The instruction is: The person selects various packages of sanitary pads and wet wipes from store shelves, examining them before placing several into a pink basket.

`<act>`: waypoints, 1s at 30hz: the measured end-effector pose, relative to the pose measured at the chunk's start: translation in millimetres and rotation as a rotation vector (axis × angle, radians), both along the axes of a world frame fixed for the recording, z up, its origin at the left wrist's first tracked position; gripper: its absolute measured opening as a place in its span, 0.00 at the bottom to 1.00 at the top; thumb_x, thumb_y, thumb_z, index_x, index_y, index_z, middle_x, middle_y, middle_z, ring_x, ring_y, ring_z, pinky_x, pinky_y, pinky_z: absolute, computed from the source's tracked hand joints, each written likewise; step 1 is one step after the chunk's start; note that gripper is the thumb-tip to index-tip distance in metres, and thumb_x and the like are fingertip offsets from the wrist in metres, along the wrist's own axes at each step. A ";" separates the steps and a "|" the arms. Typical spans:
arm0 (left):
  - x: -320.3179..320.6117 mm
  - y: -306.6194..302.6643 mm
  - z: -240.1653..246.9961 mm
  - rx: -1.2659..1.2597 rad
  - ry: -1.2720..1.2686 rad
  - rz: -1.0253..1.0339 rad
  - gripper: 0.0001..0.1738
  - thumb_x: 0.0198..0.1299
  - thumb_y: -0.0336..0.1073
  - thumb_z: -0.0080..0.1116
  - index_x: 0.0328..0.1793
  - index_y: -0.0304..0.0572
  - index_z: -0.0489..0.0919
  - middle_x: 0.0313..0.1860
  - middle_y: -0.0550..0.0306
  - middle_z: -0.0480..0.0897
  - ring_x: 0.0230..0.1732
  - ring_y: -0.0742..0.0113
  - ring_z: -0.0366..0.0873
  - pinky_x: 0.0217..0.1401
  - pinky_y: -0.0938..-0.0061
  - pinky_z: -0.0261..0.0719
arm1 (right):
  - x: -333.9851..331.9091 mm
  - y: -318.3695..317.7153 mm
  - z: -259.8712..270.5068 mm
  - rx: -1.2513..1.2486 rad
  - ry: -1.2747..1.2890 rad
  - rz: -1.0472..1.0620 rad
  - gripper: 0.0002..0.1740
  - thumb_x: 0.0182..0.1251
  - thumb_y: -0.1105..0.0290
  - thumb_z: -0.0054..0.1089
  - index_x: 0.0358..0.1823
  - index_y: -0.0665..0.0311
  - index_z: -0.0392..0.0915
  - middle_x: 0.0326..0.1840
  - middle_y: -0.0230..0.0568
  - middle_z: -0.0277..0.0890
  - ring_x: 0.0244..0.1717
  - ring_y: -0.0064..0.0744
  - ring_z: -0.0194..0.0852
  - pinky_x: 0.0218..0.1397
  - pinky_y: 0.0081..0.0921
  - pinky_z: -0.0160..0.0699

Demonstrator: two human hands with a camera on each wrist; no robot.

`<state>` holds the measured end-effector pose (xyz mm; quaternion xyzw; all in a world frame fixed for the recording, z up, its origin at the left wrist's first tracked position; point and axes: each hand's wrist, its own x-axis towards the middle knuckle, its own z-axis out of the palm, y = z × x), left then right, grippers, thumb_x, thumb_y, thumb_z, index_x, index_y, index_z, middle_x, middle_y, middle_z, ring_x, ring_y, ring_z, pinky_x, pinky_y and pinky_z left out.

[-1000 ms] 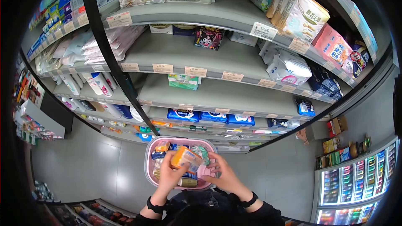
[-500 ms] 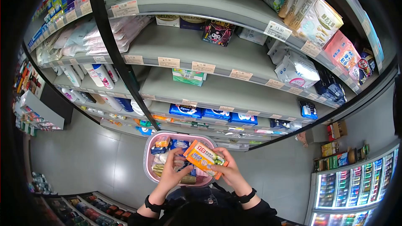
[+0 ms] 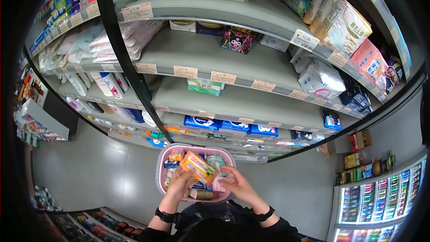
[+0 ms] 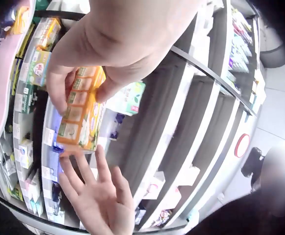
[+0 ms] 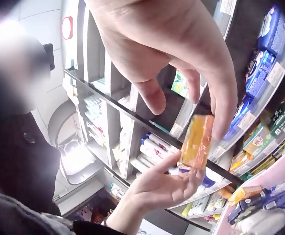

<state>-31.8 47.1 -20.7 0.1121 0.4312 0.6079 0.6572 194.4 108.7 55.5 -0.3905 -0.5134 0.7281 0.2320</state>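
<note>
My left hand (image 3: 178, 185) grips an orange-wrapped soap pack (image 3: 197, 166) over the basket. Thumb and fingers press opposite sides of the pack in the left wrist view, where a row of printed panels runs along one face. My right hand (image 3: 239, 184) is at the pack's other end, its fingers spread and loosely bent. In the right wrist view, the fingers of that hand arch above the pack, while the left hand (image 5: 164, 188) holds it from below. Beneath both hands is the pink basket (image 3: 159, 175), with several small packets inside, partly hidden by the hands.
A tall store shelf (image 3: 224, 74) faces me, with price tags along its edges. Blue packs (image 3: 201, 122) sit on a low shelf, and a green box (image 3: 205, 87) stands above them. Lit drink coolers (image 3: 376, 197) are at the right, and a dark post (image 3: 121, 45) rises at the left.
The soap pack was in my left hand, passed to my right hand half a second ago, and is back in my left. It has moved left, and my right hand has released it.
</note>
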 end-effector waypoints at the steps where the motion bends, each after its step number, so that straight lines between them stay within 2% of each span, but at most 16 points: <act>1: -11.7 2.1 -17.5 -0.091 0.001 0.073 0.16 0.64 0.29 0.60 0.57 0.40 0.73 0.46 0.54 0.83 0.44 0.65 0.84 0.39 0.76 0.84 | 5.5 0.3 -6.1 0.001 0.003 -0.003 0.27 0.66 0.77 0.59 0.66 0.64 0.65 0.64 0.42 0.68 0.59 0.29 0.73 0.60 0.25 0.73; 2: -24.1 5.8 -34.7 -0.181 0.001 0.145 0.12 0.64 0.30 0.60 0.53 0.40 0.75 0.43 0.54 0.84 0.42 0.66 0.85 0.36 0.77 0.84 | 13.1 2.1 -14.6 -0.012 0.006 -0.019 0.26 0.67 0.76 0.59 0.65 0.64 0.66 0.62 0.41 0.70 0.57 0.27 0.74 0.58 0.25 0.74; 3: -37.3 10.2 -51.3 -0.179 0.003 0.138 0.12 0.64 0.30 0.60 0.53 0.40 0.75 0.43 0.54 0.84 0.42 0.66 0.85 0.36 0.77 0.84 | 20.1 2.5 -19.5 -0.025 0.009 -0.037 0.25 0.67 0.75 0.59 0.65 0.63 0.67 0.60 0.39 0.72 0.55 0.24 0.75 0.56 0.24 0.75; 5: -61.8 19.7 -82.1 -0.220 0.035 0.245 0.08 0.64 0.34 0.62 0.46 0.41 0.77 0.31 0.58 0.83 0.32 0.69 0.84 0.27 0.81 0.82 | 31.9 0.0 -20.5 -0.018 -0.016 -0.079 0.23 0.68 0.75 0.59 0.63 0.64 0.68 0.58 0.39 0.75 0.54 0.24 0.76 0.56 0.23 0.75; 6: -70.5 26.6 -91.0 -0.221 0.035 0.235 0.08 0.64 0.34 0.62 0.46 0.41 0.77 0.31 0.58 0.83 0.32 0.69 0.84 0.27 0.81 0.82 | 37.9 -2.4 -21.0 -0.013 -0.042 -0.114 0.21 0.68 0.75 0.58 0.62 0.65 0.70 0.55 0.38 0.77 0.53 0.24 0.76 0.55 0.23 0.74; 9: -93.5 61.1 -119.2 -0.386 -0.013 0.432 0.12 0.64 0.40 0.63 0.38 0.39 0.75 0.20 0.63 0.75 0.13 0.72 0.74 0.16 0.83 0.76 | 55.9 -13.7 -21.1 -0.061 -0.090 -0.239 0.19 0.68 0.75 0.58 0.59 0.66 0.71 0.53 0.40 0.78 0.52 0.26 0.78 0.55 0.23 0.74; 12: -104.3 88.4 -132.9 -0.395 -0.025 0.490 0.12 0.63 0.40 0.64 0.39 0.39 0.75 0.21 0.62 0.76 0.14 0.73 0.74 0.15 0.82 0.76 | 77.1 -27.8 -32.4 -0.081 -0.138 -0.302 0.19 0.68 0.76 0.55 0.60 0.66 0.71 0.54 0.42 0.78 0.51 0.32 0.80 0.53 0.25 0.75; 20: -88.8 129.7 -161.6 -0.493 0.030 0.653 0.11 0.61 0.39 0.66 0.38 0.44 0.75 0.23 0.64 0.77 0.13 0.77 0.68 0.14 0.83 0.69 | 108.3 -72.4 -37.0 -0.163 -0.194 -0.477 0.18 0.68 0.76 0.54 0.59 0.67 0.71 0.53 0.44 0.79 0.49 0.32 0.80 0.54 0.24 0.76; 25: -60.1 133.4 -123.0 -0.484 0.029 0.761 0.16 0.59 0.48 0.68 0.36 0.53 0.72 0.26 0.66 0.77 0.20 0.76 0.71 0.21 0.78 0.72 | 113.5 -91.6 -36.2 -0.222 -0.222 -0.557 0.18 0.68 0.76 0.55 0.58 0.68 0.72 0.51 0.43 0.79 0.48 0.31 0.80 0.53 0.24 0.75; 28: -65.7 136.9 -145.8 -0.501 0.006 0.700 0.18 0.59 0.53 0.67 0.39 0.54 0.72 0.27 0.65 0.78 0.23 0.77 0.73 0.24 0.78 0.74 | 114.9 -100.2 -38.6 -0.228 -0.228 -0.569 0.18 0.68 0.76 0.55 0.58 0.68 0.72 0.52 0.43 0.79 0.49 0.31 0.80 0.53 0.24 0.75; 30: -66.1 140.7 -156.9 -0.502 0.004 0.705 0.18 0.59 0.53 0.67 0.39 0.54 0.72 0.27 0.65 0.78 0.22 0.77 0.73 0.22 0.79 0.72 | 114.4 -103.4 -39.3 -0.242 -0.236 -0.563 0.18 0.68 0.76 0.55 0.58 0.67 0.72 0.52 0.42 0.79 0.49 0.30 0.80 0.53 0.24 0.75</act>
